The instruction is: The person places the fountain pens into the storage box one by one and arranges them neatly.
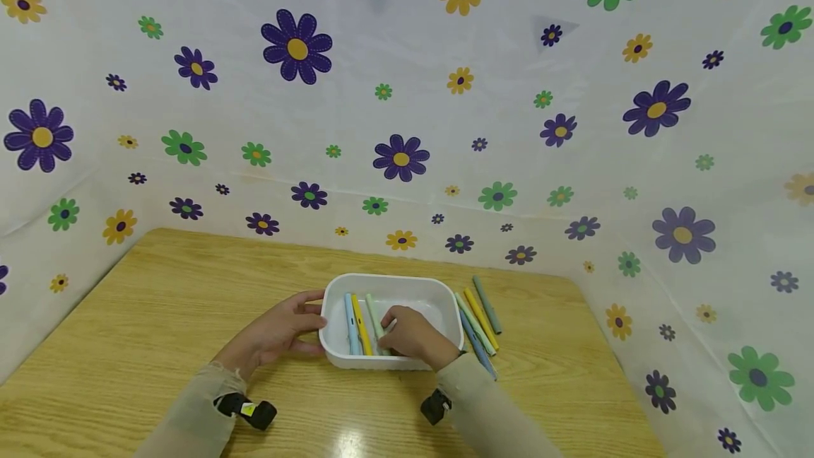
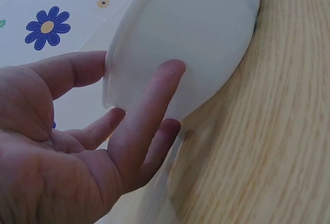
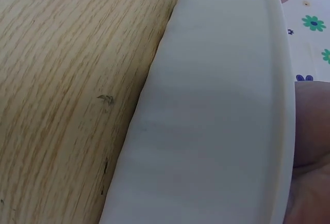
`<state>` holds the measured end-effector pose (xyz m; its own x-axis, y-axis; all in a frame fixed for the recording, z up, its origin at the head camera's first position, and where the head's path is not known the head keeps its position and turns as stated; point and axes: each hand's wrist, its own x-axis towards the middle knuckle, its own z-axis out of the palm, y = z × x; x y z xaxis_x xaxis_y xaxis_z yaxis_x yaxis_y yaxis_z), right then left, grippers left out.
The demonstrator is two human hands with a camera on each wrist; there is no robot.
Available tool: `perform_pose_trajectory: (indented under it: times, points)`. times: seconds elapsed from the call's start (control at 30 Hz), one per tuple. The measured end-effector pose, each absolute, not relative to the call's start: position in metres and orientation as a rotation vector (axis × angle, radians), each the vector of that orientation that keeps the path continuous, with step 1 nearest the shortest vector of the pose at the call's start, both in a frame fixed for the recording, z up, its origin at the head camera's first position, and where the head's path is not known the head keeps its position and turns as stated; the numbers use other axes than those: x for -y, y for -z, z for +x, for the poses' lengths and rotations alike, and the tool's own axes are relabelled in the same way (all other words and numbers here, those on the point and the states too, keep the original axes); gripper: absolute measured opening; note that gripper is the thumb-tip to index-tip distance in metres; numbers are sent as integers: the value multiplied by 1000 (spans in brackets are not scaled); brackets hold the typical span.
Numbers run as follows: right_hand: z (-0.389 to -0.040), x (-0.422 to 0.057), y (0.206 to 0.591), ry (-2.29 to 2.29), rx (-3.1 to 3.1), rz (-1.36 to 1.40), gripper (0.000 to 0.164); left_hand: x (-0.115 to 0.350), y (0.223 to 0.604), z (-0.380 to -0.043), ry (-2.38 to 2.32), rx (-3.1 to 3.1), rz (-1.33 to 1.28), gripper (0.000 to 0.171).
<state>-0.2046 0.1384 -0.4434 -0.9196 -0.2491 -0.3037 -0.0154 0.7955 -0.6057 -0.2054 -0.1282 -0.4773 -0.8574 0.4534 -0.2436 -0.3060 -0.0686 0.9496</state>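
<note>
A white plastic box (image 1: 394, 361) stands on the table, with a light blue pen (image 1: 351, 324), a yellow pen (image 1: 361, 324) and a light green pen (image 1: 374, 313) side by side in its left half. My left hand (image 1: 286, 331) holds the box's left end; in the left wrist view its fingers (image 2: 154, 105) lie against the outer wall and one digit reaches the rim. Inside the box, my right hand (image 1: 410, 334) pinches the lower part of the light green pen. In the right wrist view the box wall hides most of that hand (image 3: 312, 146).
To the right of the box lie a blue-grey pen (image 1: 478, 345), another light green pen (image 1: 477, 324), another yellow pen (image 1: 482, 318) and a grey-green pen (image 1: 487, 304), all slanted. A flowered white cloth (image 1: 356, 104) rises behind the wooden table (image 1: 210, 281) and along its sides.
</note>
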Motion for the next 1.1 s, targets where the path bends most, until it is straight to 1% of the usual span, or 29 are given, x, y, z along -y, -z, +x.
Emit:
perform_pose_trajectory:
  times: [0.7,0.93,1.1]
  points:
    - [-204,-131,442,884,-2571,-153,23,127,476,-205,-1976,-1710,150,76]
    - [-200,-141,434,914,-2567,-172,39,127,475,-204,-1972,-1713,147,75]
    - [-198,-157,426,1063,-2542,-226,41,127,474,-204,-1972,-1711,145,76]
